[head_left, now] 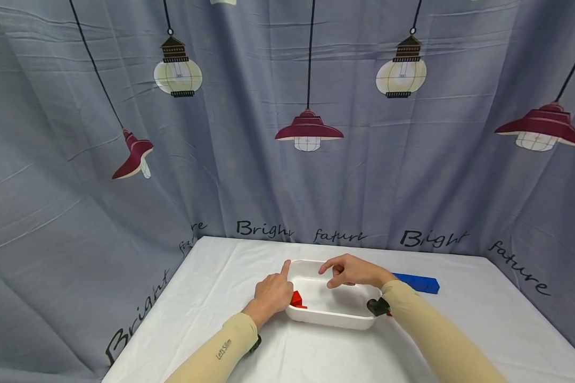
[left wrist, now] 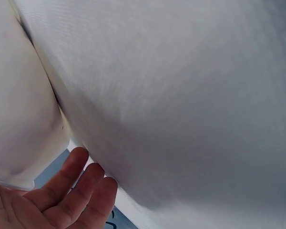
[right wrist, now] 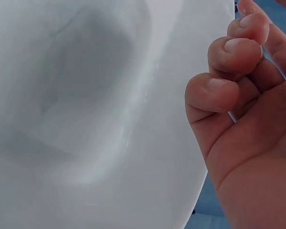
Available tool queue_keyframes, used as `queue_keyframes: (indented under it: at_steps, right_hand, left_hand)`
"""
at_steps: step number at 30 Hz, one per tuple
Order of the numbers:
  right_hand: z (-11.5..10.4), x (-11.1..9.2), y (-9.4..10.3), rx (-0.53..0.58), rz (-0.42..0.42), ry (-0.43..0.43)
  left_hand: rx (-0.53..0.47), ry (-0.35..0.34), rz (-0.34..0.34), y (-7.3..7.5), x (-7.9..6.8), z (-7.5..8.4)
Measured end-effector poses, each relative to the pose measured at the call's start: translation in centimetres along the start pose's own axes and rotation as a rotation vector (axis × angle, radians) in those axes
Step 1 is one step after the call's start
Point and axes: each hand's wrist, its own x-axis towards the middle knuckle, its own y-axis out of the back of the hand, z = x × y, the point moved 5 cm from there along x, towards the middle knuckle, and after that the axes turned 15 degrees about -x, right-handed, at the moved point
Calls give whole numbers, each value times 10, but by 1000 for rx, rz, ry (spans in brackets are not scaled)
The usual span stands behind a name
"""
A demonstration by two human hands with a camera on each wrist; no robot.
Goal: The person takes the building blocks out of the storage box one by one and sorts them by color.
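A white rectangular tray stands on the table before both hands. My left hand is at its left rim, index finger stretched forward along the edge. In the left wrist view, the other fingers extend loosely outside the tray's wall. Over the tray's inside hovers my right hand, its fingers loosely bent with nothing between them. The right wrist view shows those bent fingers beside the white tray surface. A red block lies in the tray's near left corner, partly hidden by my left hand.
Behind my right forearm lies a long blue block, partly covered by the arm. A bit of red shows beside the right wrist, outside the tray. The table has a white cloth, and a grey curtain with printed lamps hangs behind.
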Motion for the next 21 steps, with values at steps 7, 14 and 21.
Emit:
queue_keyframes:
  at_steps: [7, 14, 21]
  right_hand:
    - [-5, 13, -4, 13, -29, -6]
    - [-5, 26, -14, 57, -45, 9]
    - [-10, 34, -23, 53, -67, 50]
  left_hand:
    - [17, -31, 11, 2, -1, 2]
    - [17, -39, 16, 1, 0, 1]
    - [18, -39, 22, 0, 0, 1]
